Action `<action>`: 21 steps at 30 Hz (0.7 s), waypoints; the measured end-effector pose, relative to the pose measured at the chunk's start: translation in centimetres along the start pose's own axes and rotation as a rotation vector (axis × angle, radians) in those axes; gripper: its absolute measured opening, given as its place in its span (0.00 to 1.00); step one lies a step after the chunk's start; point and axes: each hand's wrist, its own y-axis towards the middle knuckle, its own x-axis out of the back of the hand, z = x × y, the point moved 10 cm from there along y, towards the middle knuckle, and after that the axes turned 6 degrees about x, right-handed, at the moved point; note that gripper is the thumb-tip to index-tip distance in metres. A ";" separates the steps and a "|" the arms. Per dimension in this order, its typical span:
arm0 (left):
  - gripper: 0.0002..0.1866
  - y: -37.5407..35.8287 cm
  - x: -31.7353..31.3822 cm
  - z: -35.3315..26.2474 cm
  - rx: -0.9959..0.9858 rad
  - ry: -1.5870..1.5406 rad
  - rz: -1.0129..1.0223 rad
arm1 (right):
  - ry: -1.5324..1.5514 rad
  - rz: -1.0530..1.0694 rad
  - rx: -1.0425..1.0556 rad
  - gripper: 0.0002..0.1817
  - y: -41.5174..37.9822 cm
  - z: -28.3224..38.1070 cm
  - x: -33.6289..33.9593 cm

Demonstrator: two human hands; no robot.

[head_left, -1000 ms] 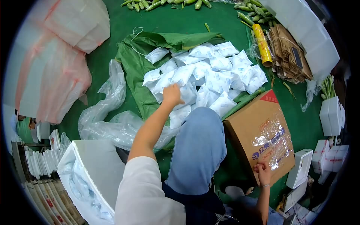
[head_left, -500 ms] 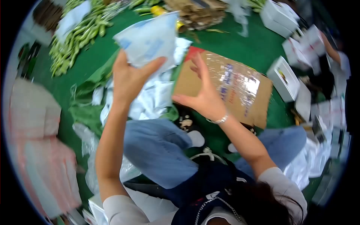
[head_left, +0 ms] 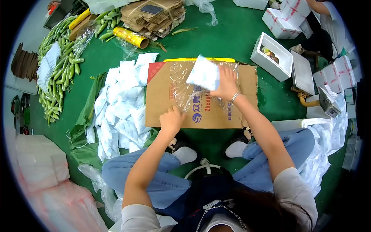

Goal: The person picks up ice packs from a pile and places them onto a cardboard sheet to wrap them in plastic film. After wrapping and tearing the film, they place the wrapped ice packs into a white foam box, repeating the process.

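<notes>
At far left, a heap of green corn ears (head_left: pixel 58 65) is lying on the green floor (head_left: pixel 232 34), and next to it the pile of white packs (head_left: pixel 118 104) is resting on a green sack (head_left: pixel 87 120), no longer under the left hand as it was a second ago. The left hand (head_left: pixel 172 120) is now pressing flat on the near edge of the cardboard box (head_left: pixel 201 94), fingers together and curled lightly against the taped face, holding nothing. The single white pack (head_left: pixel 203 74), which was raised in the left hand half a second ago, is now sitting in the right hand (head_left: pixel 226 83), whose fingers are clamped on its right edge above the far half of the box. The transfer indicates one pack is being separated from the pile and brought to the box while the left hand is steadying it. Farther right, an open white foam box (head_left: pixel 272 56) is standing on the floor, and another person's arm (head_left: pixel 317 5) is working at the far right.
</notes>
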 end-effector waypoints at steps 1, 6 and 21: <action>0.25 0.5 -0.6 0.1 -0.062 -0.044 0.002 | -0.060 0.093 0.069 0.60 0.1 0.1 -1.4; 0.15 2.4 1.6 2.4 0.051 -1.070 0.506 | 0.006 0.156 0.225 0.58 -1.8 2.3 -2.8; 0.51 3.6 7.5 -11.7 -1.057 0.055 -0.157 | 0.820 0.282 -0.194 0.49 -1.2 -0.4 -3.3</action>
